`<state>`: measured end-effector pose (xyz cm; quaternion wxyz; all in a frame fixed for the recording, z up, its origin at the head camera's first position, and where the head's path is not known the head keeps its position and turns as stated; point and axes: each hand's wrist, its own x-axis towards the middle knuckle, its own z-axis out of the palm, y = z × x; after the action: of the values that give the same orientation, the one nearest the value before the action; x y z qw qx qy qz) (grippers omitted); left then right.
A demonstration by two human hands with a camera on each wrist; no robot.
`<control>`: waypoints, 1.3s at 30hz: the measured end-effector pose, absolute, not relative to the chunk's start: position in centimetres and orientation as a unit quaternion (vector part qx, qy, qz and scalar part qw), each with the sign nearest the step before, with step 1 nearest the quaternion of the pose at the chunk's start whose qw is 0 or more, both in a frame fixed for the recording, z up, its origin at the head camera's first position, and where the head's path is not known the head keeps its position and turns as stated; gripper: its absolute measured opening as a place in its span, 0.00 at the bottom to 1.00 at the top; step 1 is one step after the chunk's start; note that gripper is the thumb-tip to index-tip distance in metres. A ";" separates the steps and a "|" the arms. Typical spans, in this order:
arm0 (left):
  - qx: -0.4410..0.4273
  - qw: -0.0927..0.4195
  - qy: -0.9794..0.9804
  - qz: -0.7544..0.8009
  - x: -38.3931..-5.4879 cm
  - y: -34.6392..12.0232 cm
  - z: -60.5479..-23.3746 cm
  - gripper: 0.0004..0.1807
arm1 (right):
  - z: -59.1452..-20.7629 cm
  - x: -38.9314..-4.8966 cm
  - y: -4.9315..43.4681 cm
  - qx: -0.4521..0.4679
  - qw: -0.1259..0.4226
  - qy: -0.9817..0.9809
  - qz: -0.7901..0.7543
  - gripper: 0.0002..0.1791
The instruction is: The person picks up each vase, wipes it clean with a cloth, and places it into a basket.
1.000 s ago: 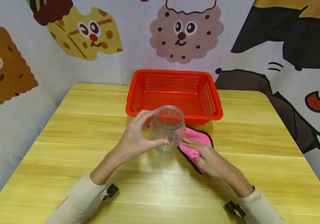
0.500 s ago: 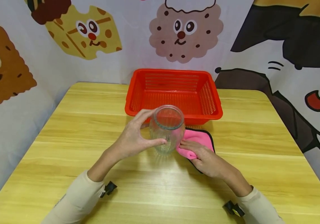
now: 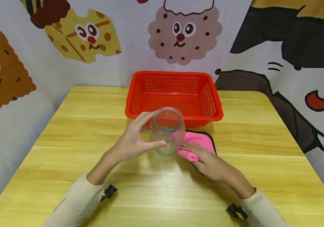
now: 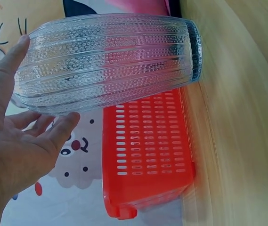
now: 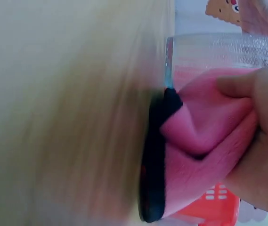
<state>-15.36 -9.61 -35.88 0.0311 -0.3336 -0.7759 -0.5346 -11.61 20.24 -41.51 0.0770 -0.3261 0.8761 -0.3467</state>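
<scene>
At the wood-grain desk (image 3: 162, 195), my left hand (image 3: 130, 138) grips a ribbed glass jar (image 3: 172, 136); my right hand (image 3: 211, 162) pinches pink cloth (image 3: 201, 140) against it.

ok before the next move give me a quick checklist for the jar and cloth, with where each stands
1. Glass jar upright, mouth up: ok.
2. Left fingers curved round the jar, thumb on its near side: ok.
3. Right fingers holding the pink cloth: ok, thumb on top of a fold.
4. Pink cloth gathered fully in hand: not ok, a good part spreads out past the fingers.
5. Gap between jar and red basket: cannot tell, they overlap in view.
6. Jar dry: cannot tell, its textured glass hides drops.
</scene>
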 end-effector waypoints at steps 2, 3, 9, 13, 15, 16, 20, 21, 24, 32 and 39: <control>-0.334 0.029 -0.778 -0.532 -15.3 -9.6 -35.8 0.48 | -41.2 -11.6 20.4 -0.293 0.077 0.872 -0.383 0.28; -0.334 0.028 -0.779 -0.531 -15.4 -9.6 -35.8 0.48 | -41.1 -11.6 20.5 -0.279 0.072 0.871 -0.398 0.27; -0.323 0.013 -0.796 -0.512 -15.0 -9.6 -35.5 0.51 | -39.3 -11.0 21.0 -0.183 -0.010 0.875 -0.447 0.18; -0.286 0.016 -0.827 -0.483 -14.1 -9.4 -35.0 0.58 | -37.7 -10.5 21.1 -0.159 -0.087 0.850 -0.494 0.14; -0.267 0.036 -0.834 -0.482 -13.8 -9.2 -35.0 0.60 | -36.9 -10.4 21.0 -0.170 -0.128 0.828 -0.519 0.13; -0.262 0.050 -0.832 -0.486 -13.8 -9.0 -35.1 0.60 | -36.5 -10.4 20.9 -0.175 -0.148 0.818 -0.527 0.13; -0.252 0.110 -0.827 -0.491 -13.7 -8.3 -35.8 0.55 | -35.2 -10.6 20.2 -0.188 -0.200 0.793 -0.544 0.14; -0.253 0.121 -0.825 -0.491 -13.7 -8.2 -35.9 0.54 | -35.0 -10.8 20.0 -0.190 -0.203 0.790 -0.546 0.14; -0.254 0.144 -0.818 -0.495 -13.7 -7.9 -36.2 0.49 | -35.0 -11.0 19.4 -0.214 -0.188 0.786 -0.549 0.18; -0.258 0.163 -0.814 -0.494 -13.8 -7.9 -36.3 0.49 | -36.5 -11.0 18.7 -0.295 -0.144 0.765 -0.554 0.29; -0.262 0.162 -0.798 -0.518 -13.7 -8.0 -36.3 0.48 | -37.1 -11.3 18.5 -0.336 -0.168 0.767 -0.520 0.32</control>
<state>-13.75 -8.01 -36.33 0.1620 -0.2620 -0.7981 -0.5178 -11.26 18.52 -37.11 -0.1685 -0.3358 0.7673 -0.5198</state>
